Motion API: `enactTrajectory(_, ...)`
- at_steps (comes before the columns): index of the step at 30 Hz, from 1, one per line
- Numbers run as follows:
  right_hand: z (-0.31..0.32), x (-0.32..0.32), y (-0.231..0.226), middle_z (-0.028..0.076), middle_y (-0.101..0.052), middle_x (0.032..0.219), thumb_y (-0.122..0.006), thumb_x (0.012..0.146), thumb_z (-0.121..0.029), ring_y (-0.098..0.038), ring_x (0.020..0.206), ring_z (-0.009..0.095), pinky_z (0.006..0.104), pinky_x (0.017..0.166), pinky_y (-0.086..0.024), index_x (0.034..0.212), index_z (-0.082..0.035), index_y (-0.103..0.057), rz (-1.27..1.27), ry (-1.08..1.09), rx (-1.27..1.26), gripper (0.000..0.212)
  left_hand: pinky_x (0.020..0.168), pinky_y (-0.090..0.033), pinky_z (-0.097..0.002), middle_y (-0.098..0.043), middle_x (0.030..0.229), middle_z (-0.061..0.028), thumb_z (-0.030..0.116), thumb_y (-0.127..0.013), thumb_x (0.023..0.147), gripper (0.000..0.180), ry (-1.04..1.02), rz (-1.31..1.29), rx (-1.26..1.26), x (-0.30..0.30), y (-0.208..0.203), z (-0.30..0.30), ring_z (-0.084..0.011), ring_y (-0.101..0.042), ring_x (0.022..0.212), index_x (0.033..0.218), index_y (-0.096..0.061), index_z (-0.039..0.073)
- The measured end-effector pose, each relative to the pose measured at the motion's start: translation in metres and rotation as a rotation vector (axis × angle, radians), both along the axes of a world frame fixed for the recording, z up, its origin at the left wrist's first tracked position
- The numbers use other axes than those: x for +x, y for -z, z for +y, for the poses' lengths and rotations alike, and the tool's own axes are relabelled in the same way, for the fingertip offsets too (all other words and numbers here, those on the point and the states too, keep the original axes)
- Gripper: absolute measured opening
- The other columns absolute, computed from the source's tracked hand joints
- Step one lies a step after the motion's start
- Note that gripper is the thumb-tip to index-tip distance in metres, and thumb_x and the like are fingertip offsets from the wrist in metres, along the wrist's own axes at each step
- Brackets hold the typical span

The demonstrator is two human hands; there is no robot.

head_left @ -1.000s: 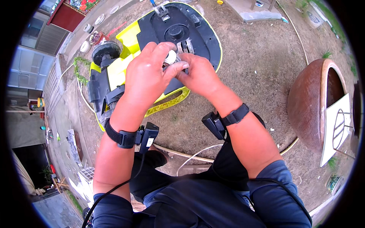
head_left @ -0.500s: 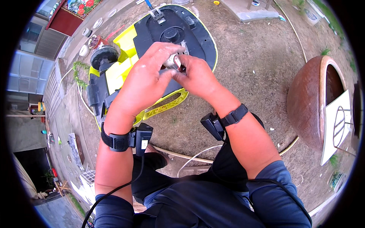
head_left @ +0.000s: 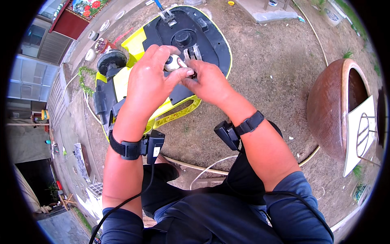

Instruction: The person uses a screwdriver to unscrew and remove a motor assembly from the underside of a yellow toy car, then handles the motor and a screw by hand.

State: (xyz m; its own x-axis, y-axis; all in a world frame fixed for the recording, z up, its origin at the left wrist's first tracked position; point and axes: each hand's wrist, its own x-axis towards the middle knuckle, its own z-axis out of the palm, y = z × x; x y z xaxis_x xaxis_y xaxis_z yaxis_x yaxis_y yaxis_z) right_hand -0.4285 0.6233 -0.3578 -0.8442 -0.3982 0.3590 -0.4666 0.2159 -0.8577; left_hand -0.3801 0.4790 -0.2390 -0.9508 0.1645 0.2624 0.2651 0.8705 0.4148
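Note:
A small white wheel (head_left: 172,62) with a dark round centre sits between the thumb and fingers of my left hand (head_left: 151,77), which is closed on it. Right beside it, my right hand (head_left: 210,82) has its thumb and fingers pinched together; what lies between them is mostly hidden. Both hands are over an overturned ride-on toy (head_left: 211,40), black underneath with a bright yellow rim. A metal bracket (head_left: 192,53) stands up from the black underside just beyond my right fingertips. Farther off, a second metal bracket (head_left: 167,17) is fixed near the toy's far edge.
A large black wheel (head_left: 111,61) is on the toy's left side, and a yellow handle-like loop (head_left: 178,112) juts toward me. A big brown clay jar (head_left: 329,101) lies tipped at the right, with a white board (head_left: 357,134) against it. A hose (head_left: 195,166) crosses the dirt ground.
My left hand has shifted slightly left and opened a gap from the right, so more of the white wheel and the nearer bracket show. The right hand has moved only a little.

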Motion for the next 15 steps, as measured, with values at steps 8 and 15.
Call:
enactTrajectory(8,0.002,0.001,-0.002,0.017,-0.068,0.092,-0.081,0.084,-0.022,-0.067,0.084,0.038,0.0441,0.074,-0.052,0.098,-0.002,-0.065,-0.034,-0.012,0.039,0.029,0.083,-0.055,-0.0382,-0.066,0.107,-0.0135,0.005,-0.076,0.081,0.039,-0.048,-0.051,-0.078,-0.002,-0.002,-0.007,-0.032,-0.069,0.097,0.119,-0.068,0.006)
enactTrajectory(15,0.002,0.0,0.001,0.017,-0.069,0.093,-0.081,0.084,-0.024,-0.068,0.086,0.038,0.0445,0.076,-0.053,0.102,-0.002,-0.067,-0.039,-0.011,0.054,0.031,0.077,-0.055,-0.0392,-0.064,0.101,-0.0122,0.01,-0.078,0.083,0.036,0.121,0.017,-0.026,-0.001,-0.004,-0.012,-0.0324,-0.068,0.092,0.117,-0.068,0.006)
